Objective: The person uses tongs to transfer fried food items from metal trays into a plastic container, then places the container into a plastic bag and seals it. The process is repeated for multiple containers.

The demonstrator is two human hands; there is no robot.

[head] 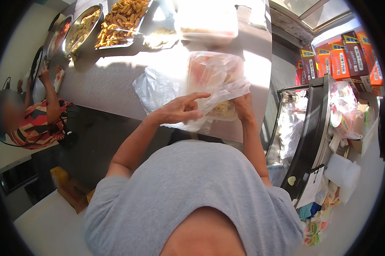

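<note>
A clear plastic food container holding pale and reddish food lies before me on the table. A thin translucent plastic bag covers much of it. My right hand grips the bag's edge at the container's near right corner. My left hand hovers by the near left side, index finger stretched towards the bag and thumb apart, with nothing seen in it. Beneath and to the left spreads a stack of thin plastic bags. Yellowish food shows through the container's near end. Sunlight washes out part of the scene.
Beyond are a tray of brown fried food, a metal bowl and stacked pale containers. A person works at the left. Noodle cartons and a dark-framed cabinet stand at the right.
</note>
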